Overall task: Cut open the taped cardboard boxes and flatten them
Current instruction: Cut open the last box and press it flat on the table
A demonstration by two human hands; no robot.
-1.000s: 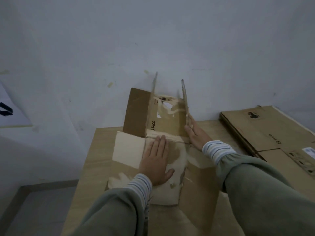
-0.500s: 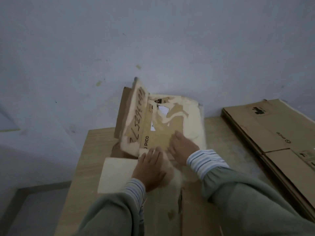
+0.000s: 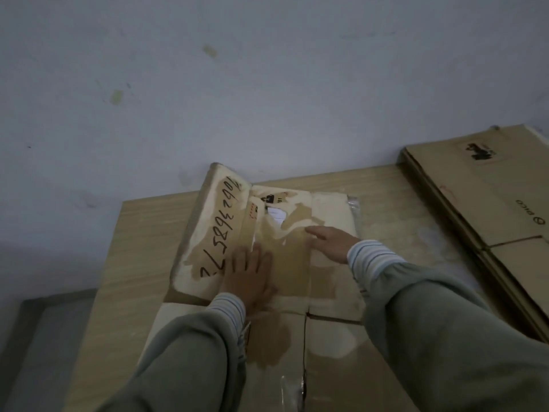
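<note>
Two hands working one cardboard box (image 3: 285, 263), lying mid-table (image 3: 142, 233), nearly collapsed.

Head view: left hand (image 3: 249, 278) is pressing flat, fingers spread, on the box's centre panel beside the flap (image 3: 214, 227) with the handwritten number. That flap is sitting tilted up along the box's left edge, not yet down. Right hand (image 3: 329, 242) is lying flat, fingers straight, pinching nothing, on the box's right panel. Stack of flattened boxes (image 3: 481, 209) is lying well right of the box.

Handling judgement: light, stiff board with springy creases; torn paper skin and loose tape (image 3: 353, 203) at the box's far right edge look slippery. Best contact: open palms on the fold lines, then pushing the raised flap down at its free edge.
</note>
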